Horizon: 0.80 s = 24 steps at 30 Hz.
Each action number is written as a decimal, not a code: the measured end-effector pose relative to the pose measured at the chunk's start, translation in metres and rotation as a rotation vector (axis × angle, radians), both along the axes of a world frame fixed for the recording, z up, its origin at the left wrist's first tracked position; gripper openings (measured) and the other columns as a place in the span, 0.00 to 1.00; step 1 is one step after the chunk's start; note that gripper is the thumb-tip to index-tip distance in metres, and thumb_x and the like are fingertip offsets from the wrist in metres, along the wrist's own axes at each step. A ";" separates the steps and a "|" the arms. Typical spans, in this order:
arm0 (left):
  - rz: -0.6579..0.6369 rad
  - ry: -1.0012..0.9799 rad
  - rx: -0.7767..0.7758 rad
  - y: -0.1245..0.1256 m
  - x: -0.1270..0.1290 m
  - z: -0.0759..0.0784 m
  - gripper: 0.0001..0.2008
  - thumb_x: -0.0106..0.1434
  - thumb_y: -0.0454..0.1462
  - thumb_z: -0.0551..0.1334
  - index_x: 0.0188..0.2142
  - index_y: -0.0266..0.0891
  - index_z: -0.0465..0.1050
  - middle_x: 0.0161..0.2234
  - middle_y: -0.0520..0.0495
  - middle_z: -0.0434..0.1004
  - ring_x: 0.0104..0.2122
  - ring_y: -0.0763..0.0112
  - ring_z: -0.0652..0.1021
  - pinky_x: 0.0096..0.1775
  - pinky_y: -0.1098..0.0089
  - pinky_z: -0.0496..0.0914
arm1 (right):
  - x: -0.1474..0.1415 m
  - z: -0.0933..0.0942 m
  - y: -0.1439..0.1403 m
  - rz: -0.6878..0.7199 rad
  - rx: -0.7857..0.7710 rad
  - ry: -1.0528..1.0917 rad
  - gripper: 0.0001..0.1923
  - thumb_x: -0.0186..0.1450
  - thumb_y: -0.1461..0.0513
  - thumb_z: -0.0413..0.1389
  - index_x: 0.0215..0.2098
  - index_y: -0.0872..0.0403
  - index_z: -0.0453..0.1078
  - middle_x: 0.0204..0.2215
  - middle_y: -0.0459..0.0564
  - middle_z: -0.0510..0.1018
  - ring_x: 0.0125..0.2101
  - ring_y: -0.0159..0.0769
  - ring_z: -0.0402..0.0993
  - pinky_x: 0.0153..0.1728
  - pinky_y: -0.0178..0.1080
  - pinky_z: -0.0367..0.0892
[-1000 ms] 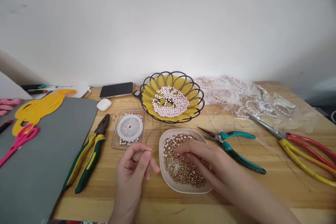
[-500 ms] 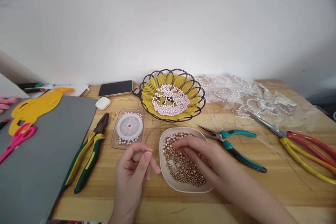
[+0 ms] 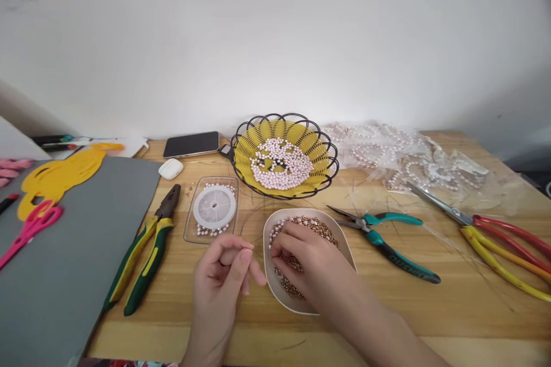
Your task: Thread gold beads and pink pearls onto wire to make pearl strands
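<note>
My left hand is raised just left of the cream bowl, thumb and forefinger pinched together; whatever is between them is too small to make out. Over the cream bowl, my right hand dips down with bent fingers among the beads. Its fingertips are partly hidden, so I cannot see if a bead is held. Gold beads and pale pink pearl beads fill the bowl. A clear tray with a white spool and pearl beads lies behind my left hand.
A yellow basket of pearl beads stands at the back. Teal-handled pliers and red-and-yellow-handled scissors lie right; green-and-yellow pliers lie left. Beyond are a phone, a white case, bagged pearl strands and pink scissors.
My right hand has moved left and down into the bowl, its fingers now bent among the beads. My left hand keeps its pinch in nearly the same place.
</note>
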State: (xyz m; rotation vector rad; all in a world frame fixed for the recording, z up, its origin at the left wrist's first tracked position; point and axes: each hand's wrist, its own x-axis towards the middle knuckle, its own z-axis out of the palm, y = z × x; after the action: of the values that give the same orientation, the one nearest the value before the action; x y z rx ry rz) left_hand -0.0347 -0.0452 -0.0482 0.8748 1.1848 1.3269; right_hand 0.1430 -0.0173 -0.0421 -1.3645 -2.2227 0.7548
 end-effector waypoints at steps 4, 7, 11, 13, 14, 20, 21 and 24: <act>-0.005 -0.016 0.011 -0.003 -0.001 0.002 0.13 0.65 0.47 0.73 0.34 0.40 0.80 0.17 0.54 0.79 0.15 0.82 0.70 0.21 0.86 0.66 | 0.008 -0.001 0.002 0.004 -0.013 0.003 0.14 0.60 0.78 0.62 0.29 0.54 0.74 0.30 0.45 0.78 0.31 0.37 0.78 0.33 0.35 0.71; -0.002 -0.025 0.012 -0.004 -0.002 0.003 0.14 0.65 0.48 0.73 0.34 0.40 0.80 0.17 0.54 0.79 0.15 0.82 0.70 0.20 0.86 0.66 | 0.015 0.002 0.004 -0.021 -0.019 0.003 0.15 0.59 0.79 0.62 0.29 0.54 0.74 0.30 0.46 0.79 0.32 0.37 0.79 0.35 0.35 0.71; -0.001 -0.021 0.008 -0.003 -0.001 0.002 0.14 0.65 0.48 0.73 0.33 0.40 0.80 0.16 0.54 0.78 0.15 0.81 0.71 0.20 0.84 0.66 | 0.013 0.006 0.004 -0.018 -0.050 0.004 0.14 0.62 0.78 0.61 0.30 0.53 0.74 0.31 0.45 0.79 0.32 0.37 0.78 0.34 0.35 0.71; -0.003 -0.020 0.008 -0.004 -0.001 0.001 0.14 0.65 0.48 0.73 0.33 0.39 0.79 0.16 0.54 0.77 0.15 0.80 0.71 0.20 0.84 0.66 | 0.009 0.006 0.003 0.010 -0.066 0.003 0.13 0.63 0.77 0.60 0.30 0.53 0.74 0.31 0.45 0.78 0.32 0.37 0.77 0.34 0.36 0.71; -0.003 -0.020 0.008 -0.004 -0.001 0.001 0.14 0.65 0.48 0.73 0.33 0.39 0.79 0.16 0.54 0.77 0.15 0.79 0.71 0.20 0.83 0.67 | 0.007 0.006 0.003 0.023 -0.069 -0.002 0.12 0.63 0.76 0.60 0.31 0.53 0.74 0.31 0.46 0.78 0.32 0.37 0.77 0.34 0.36 0.71; -0.012 -0.041 -0.010 -0.005 -0.001 0.003 0.14 0.65 0.47 0.72 0.34 0.40 0.79 0.17 0.53 0.80 0.14 0.80 0.70 0.20 0.83 0.66 | 0.004 0.005 0.003 0.048 -0.070 -0.059 0.12 0.65 0.75 0.60 0.31 0.53 0.74 0.32 0.47 0.78 0.33 0.39 0.78 0.35 0.38 0.72; -0.017 -0.048 -0.007 -0.005 -0.001 0.003 0.14 0.66 0.47 0.72 0.34 0.40 0.79 0.17 0.52 0.80 0.14 0.80 0.70 0.20 0.83 0.66 | 0.005 0.005 0.003 0.049 -0.073 -0.063 0.12 0.65 0.75 0.59 0.31 0.53 0.74 0.31 0.47 0.78 0.33 0.38 0.78 0.35 0.37 0.72; -0.035 -0.067 -0.002 -0.005 -0.001 0.004 0.14 0.66 0.48 0.72 0.33 0.40 0.80 0.17 0.52 0.81 0.15 0.79 0.72 0.20 0.84 0.66 | 0.007 0.007 0.004 0.043 -0.072 -0.078 0.13 0.64 0.76 0.60 0.30 0.53 0.74 0.31 0.46 0.79 0.32 0.37 0.78 0.34 0.36 0.72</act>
State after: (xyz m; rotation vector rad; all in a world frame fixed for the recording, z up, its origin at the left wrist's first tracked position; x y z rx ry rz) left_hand -0.0354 -0.0505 -0.0445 0.8399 1.1138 1.3165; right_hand 0.1501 -0.0135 -0.0353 -1.4066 -2.3123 0.8165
